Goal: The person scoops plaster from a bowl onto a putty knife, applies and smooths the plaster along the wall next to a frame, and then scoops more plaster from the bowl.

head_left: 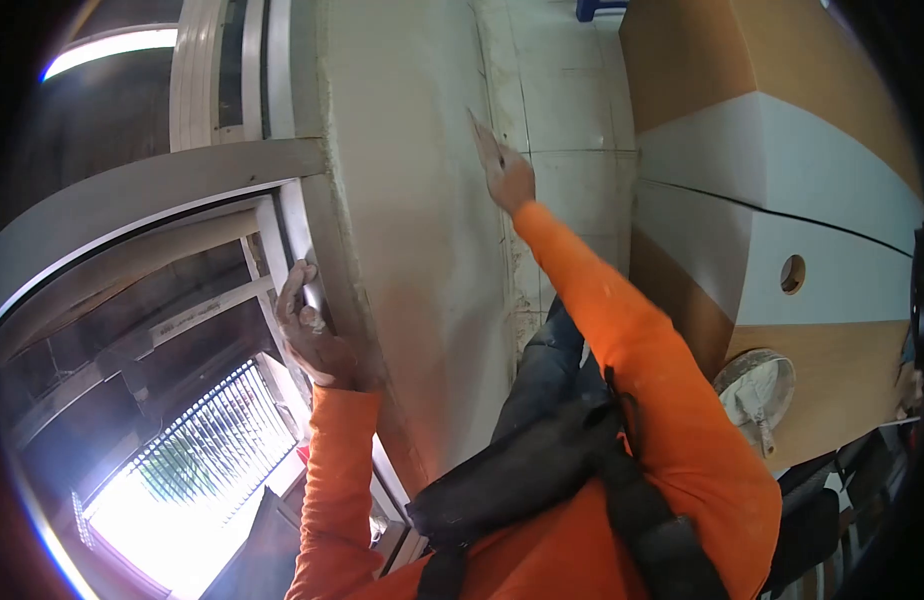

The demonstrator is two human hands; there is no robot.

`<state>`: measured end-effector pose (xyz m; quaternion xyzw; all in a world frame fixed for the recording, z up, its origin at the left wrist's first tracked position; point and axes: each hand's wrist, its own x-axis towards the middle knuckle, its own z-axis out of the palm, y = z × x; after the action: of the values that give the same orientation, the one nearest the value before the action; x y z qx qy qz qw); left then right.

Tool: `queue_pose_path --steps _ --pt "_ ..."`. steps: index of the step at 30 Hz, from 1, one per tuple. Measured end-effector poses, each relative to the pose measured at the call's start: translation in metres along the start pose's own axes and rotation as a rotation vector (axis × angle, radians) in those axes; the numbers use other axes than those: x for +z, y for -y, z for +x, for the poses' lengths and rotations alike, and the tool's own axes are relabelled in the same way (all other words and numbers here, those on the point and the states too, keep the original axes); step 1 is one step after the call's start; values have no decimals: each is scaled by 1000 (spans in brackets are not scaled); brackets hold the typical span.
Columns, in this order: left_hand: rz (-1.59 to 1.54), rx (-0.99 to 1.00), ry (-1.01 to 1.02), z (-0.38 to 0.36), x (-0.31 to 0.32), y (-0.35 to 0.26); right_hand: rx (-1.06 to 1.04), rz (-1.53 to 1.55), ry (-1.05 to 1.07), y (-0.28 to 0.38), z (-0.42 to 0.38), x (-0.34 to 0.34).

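Observation:
My right hand [508, 180] is closed around what looks like a putty knife [479, 138], its thin blade seen nearly edge-on against the smooth grey plastered wall [402, 200]. The handle is hidden inside my fist. At the left, my left hand [317, 335] has its fingers bent around the edge of the metal window frame [296, 225], with whitish smears on the skin. The wall strip between my two hands is damp-looking in places, with a rough line of plaster along its border with the frame.
White floor tiles [572, 110] run beside the wall. A wood-and-white cabinet [702, 150] with a round hole stands at the right. On it sits a bowl [785, 385] of white paste with a tool in it. A blue plastic piece [600, 8] is at the top.

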<state>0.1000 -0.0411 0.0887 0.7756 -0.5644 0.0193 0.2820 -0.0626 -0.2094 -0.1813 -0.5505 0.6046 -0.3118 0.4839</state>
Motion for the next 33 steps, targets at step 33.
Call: queue_pose_path --steps 33 --pt "0 46 -20 31 -2 19 699 1114 308 27 -311 -149"
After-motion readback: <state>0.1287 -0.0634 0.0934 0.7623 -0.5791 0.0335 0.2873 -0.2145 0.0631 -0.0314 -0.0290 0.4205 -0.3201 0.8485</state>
